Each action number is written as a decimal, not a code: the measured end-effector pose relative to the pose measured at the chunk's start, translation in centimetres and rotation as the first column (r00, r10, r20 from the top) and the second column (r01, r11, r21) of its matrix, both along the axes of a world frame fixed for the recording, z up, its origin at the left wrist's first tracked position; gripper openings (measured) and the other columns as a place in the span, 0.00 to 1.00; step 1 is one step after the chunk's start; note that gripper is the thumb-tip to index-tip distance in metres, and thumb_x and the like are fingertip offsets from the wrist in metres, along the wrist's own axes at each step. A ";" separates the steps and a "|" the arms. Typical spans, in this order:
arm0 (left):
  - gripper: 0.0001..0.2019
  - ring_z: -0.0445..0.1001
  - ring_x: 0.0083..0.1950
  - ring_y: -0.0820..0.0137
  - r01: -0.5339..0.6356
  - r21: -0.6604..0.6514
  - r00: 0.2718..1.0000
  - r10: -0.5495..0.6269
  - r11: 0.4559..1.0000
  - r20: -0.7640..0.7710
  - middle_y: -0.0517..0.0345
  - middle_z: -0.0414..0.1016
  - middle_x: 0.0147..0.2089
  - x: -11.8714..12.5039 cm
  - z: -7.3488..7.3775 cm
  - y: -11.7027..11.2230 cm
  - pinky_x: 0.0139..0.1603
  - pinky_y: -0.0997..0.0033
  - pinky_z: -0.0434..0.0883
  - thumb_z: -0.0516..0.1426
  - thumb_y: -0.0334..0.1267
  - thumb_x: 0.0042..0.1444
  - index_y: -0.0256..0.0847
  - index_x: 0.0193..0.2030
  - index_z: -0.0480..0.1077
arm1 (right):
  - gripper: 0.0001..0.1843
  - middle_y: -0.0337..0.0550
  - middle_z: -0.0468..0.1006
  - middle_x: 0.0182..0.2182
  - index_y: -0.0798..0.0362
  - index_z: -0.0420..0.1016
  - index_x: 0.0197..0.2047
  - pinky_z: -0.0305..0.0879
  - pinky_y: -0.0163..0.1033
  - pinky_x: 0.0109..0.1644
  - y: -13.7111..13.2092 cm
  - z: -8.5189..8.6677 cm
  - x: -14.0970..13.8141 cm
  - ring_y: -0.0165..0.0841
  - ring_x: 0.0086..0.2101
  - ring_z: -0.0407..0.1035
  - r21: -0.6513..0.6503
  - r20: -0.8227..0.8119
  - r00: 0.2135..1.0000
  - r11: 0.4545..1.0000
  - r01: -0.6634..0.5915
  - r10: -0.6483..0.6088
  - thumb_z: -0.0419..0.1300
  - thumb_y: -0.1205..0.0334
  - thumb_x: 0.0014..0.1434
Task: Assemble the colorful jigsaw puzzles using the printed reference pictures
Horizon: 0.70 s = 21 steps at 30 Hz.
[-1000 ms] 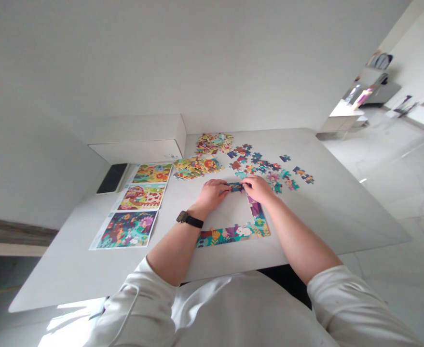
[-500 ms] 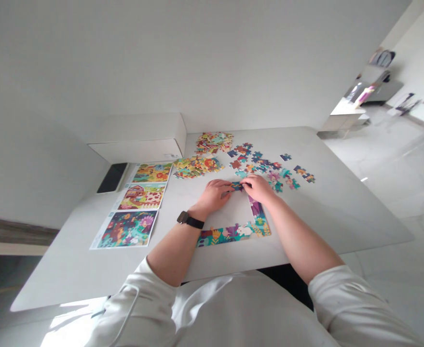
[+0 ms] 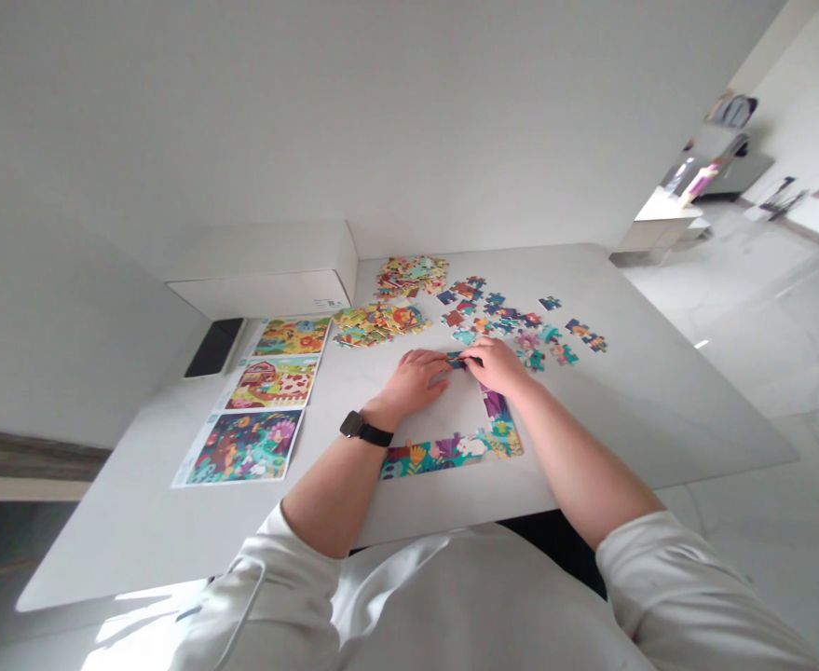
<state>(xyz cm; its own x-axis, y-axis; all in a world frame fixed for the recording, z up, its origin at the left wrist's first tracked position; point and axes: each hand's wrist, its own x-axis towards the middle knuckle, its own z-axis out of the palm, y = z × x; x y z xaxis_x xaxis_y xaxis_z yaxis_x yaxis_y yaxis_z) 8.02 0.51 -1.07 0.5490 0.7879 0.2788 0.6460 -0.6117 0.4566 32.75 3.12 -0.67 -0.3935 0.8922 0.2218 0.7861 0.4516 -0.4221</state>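
Observation:
My left hand (image 3: 417,382), with a black watch on its wrist, has its fingers curled at the left end of a dark blue puzzle piece (image 3: 455,361). From the other side my right hand (image 3: 498,366) pinches the same strip at the top of the partly joined puzzle frame; the fingers cover part of it. Below them runs the frame's bottom row (image 3: 443,451), showing a white rabbit and plants. Its purple right side (image 3: 494,403) reaches up beneath my right hand. Loose dark-toned puzzle pieces (image 3: 503,315) lie spread just beyond my hands.
Two piles of pieces, one yellowish (image 3: 381,321) and one mixed (image 3: 413,275), lie further back. Three picture sheets (image 3: 247,447) are in a column at the left, beside a black phone (image 3: 214,348). A white box (image 3: 262,270) stands against the wall.
Both hands stay at the top strip and have hardly moved. The view has shifted slightly; the pieces and sheets lie as before.

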 end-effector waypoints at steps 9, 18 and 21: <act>0.19 0.71 0.74 0.48 0.002 -0.033 0.999 -0.004 0.999 -0.052 0.46 0.76 0.71 0.3 0.0 -0.4 0.78 0.38 0.64 0.63 0.44 0.69 0.51 0.66 0.80 | 0.13 0.50 0.84 0.51 0.45 0.90 0.54 0.71 0.48 0.65 -0.8 0.9 -0.5 0.45 0.54 0.77 -0.001 0.094 0.996 1.000 0.006 -0.006 0.65 0.62 0.72; 0.21 0.75 0.71 0.57 -0.150 -0.010 0.966 0.149 0.989 0.213 0.45 0.77 0.69 -4.7 7.1 -1.2 0.74 0.52 0.71 0.52 0.49 0.76 0.45 0.67 0.76 | 0.15 0.47 0.85 0.53 0.47 0.88 0.56 0.71 0.45 0.65 -0.2 1.8 0.7 0.41 0.55 0.78 -0.019 0.049 0.997 0.998 0.066 -0.065 0.62 0.68 0.72; 0.22 0.81 0.47 0.63 -0.326 -0.107 0.929 0.340 0.939 0.145 0.51 0.83 0.52 -7.4 8.5 -1.3 0.54 0.63 0.78 0.56 0.52 0.73 0.43 0.63 0.79 | 0.16 0.47 0.85 0.55 0.46 0.88 0.55 0.73 0.46 0.63 0.3 2.2 1.8 0.41 0.54 0.79 0.005 0.031 0.989 0.989 0.146 -0.146 0.62 0.69 0.71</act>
<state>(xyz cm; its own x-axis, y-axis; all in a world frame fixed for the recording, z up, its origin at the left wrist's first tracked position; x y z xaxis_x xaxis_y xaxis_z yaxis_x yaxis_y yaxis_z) 0.61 -0.74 7.46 0.2048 0.9410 0.2695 0.7211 -0.3312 0.6085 34.50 3.37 1.52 -0.2661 0.9399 0.2141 0.8563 0.3325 -0.3951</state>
